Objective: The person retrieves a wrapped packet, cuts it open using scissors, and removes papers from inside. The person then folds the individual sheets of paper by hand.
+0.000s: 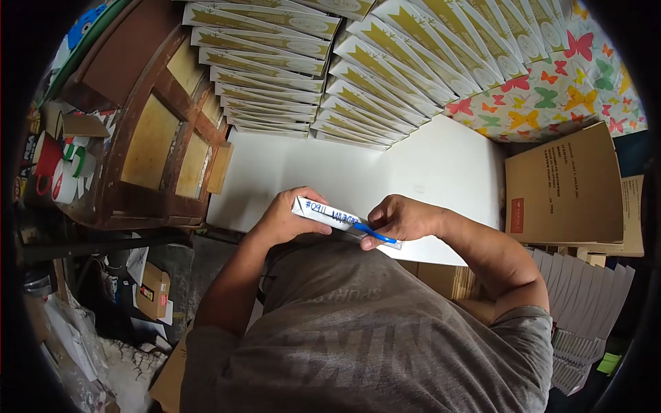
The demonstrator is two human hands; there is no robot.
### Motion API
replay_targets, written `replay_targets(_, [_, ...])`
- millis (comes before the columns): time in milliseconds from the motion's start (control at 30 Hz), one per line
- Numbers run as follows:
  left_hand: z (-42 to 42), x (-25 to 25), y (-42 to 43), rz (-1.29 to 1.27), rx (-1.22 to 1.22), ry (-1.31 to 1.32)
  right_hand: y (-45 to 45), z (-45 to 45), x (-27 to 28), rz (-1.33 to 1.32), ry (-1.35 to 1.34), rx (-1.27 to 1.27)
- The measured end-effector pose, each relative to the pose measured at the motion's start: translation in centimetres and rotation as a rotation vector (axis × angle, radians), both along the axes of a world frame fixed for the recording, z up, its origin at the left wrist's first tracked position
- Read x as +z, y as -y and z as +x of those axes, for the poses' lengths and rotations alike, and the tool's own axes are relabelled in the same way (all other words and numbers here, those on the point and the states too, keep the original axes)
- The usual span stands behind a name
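Observation:
In front of my body, a small flat white box (323,211) is held tilted on edge, with blue handwriting along its narrow side. My left hand (295,215) grips the box's left end, thumb on the near side and fingers behind it. At the other end, my right hand (394,220) pinches a slim, slightly curved blue tool (376,235), which lies against the box's right part beside the writing. I cannot make out what kind of tool it is. Both hands are over the near edge of the white table (441,179).
Rows of white-and-gold packages (268,51) stand overlapping at the table's back. A cardboard box (564,189) is on the right, below a butterfly-patterned sheet (551,96). Brown wooden furniture (148,148) borders the left. Grey stacked pieces (578,296) are at the lower right.

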State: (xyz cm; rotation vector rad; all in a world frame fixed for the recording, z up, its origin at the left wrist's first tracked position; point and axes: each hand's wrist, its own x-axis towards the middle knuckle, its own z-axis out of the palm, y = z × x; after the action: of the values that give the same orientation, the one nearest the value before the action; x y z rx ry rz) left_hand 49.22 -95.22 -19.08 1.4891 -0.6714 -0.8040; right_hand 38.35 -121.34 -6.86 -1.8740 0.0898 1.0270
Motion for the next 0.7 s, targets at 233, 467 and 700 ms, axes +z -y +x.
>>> replay_targets(233, [0.0,-0.2,0.0,-0.046,-0.006,-0.069,-0.4,0.3,-0.6,-0.005,0.014,-0.008])
replay_targets(467, [-0.2,-0.5,0.5,-0.033,0.0,-0.057,-0.4,0.9,-0.5,-0.015,0.042,0.012])
replay_targets(700, [-0.5,-1.3,0.7,0.005,-0.026,-0.078,-1.1,1.8,-0.9,0.021,0.029,0.041])
